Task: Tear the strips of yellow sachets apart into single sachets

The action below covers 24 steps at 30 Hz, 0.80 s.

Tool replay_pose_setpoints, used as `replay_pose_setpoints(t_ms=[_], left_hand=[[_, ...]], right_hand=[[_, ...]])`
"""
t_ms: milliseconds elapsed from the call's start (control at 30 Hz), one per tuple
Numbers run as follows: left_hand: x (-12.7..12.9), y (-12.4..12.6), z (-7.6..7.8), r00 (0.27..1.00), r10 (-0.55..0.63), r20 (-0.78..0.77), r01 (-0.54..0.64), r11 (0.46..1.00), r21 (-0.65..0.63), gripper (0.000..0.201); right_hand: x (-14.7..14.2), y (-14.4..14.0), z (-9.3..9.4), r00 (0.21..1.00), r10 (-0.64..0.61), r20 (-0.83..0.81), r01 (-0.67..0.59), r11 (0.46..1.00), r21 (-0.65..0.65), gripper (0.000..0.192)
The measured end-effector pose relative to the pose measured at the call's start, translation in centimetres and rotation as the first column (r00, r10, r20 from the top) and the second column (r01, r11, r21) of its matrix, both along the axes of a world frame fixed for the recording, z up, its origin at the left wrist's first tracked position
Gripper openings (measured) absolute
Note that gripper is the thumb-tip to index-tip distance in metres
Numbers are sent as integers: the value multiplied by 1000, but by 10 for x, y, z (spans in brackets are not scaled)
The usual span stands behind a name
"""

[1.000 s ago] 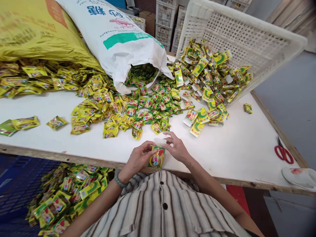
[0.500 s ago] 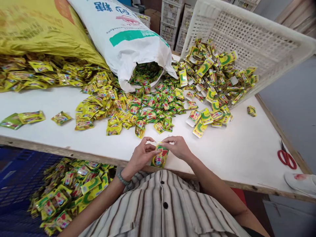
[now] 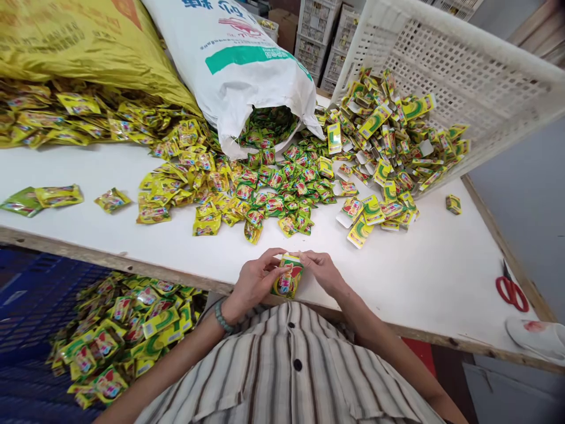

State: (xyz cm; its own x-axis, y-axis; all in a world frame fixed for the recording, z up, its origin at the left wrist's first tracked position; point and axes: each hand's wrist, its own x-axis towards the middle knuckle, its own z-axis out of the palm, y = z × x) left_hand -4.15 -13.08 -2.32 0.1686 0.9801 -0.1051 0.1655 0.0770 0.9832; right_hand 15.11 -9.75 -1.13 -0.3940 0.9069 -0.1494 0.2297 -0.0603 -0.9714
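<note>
The small box [image 3: 288, 279] is flat and rectangular, apparently of thin cardboard, printed in yellow, green and red. Beyond the hands lie pillow-shaped packets, shiny and wrinkled: green packets [image 3: 282, 188] straight ahead, yellow packets [image 3: 163, 191] more to the left. The white sack [image 3: 260, 82] behind them has a soft, creased mouth, which lies open toward the hands.

The small box is between the two hands, close before the striped shirt [image 3: 265, 359]. The left hand [image 3: 259, 278] grips it from its left side, the thumb lying across the front. The right hand [image 3: 323, 272] touches its upper right corner with bent fingers; whether they pinch it, I cannot tell.

The table [image 3: 406, 271] is white and smooth, with a wooden edge. Ahead and right of the hands, a tilted plastic basket [image 3: 441, 70] with perforated walls holds many boxes [image 3: 375, 121]. Far to the right lie red-handled scissors [image 3: 512, 293]. Below the left hand's side, a blue crate [image 3: 26, 306] contains printed packages.
</note>
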Motion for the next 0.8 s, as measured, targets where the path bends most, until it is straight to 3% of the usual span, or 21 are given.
replay_pose_setpoints(t_ms=[100,233,333,433,500,600,633,733,767,800], left_hand=[[-2,-2,0,997,-5,-71,11,997,81,27],[-4,-4,0,987,7,-160,27,978,208,19],[1,-5,-1,985,-7,-171,42,978,205,21],[6,-1,2,993,-20,-117,36,990,138,26],[-3,3,11,994,30,-107,-15,990,138,27],[-50,2,37,957,118,-266,-79,985,153,33],[-73,0,47,925,92,-370,-52,992,117,35],[-142,-7,70,737,-104,-668,24,991,-128,39],[-158,-7,75,686,-137,-714,5,983,-183,37],[-167,-6,79,649,-93,-755,-55,984,-169,36]], right_hand=[[-7,-15,-7,991,-113,77,82,943,324,30],[-12,-20,-9,965,-177,195,14,773,634,24],[-12,-15,-8,955,-196,223,-16,716,698,22],[-13,-9,-6,970,-158,186,-9,740,672,20],[-14,-5,-5,978,-120,173,-17,775,632,22],[-12,4,-4,970,-159,186,17,803,596,21],[-10,8,-5,961,-194,197,41,805,592,21],[-4,23,-7,918,-309,248,117,809,576,20],[-3,29,-8,902,-339,267,133,807,575,20],[-4,35,-9,888,-359,287,138,805,578,20]])
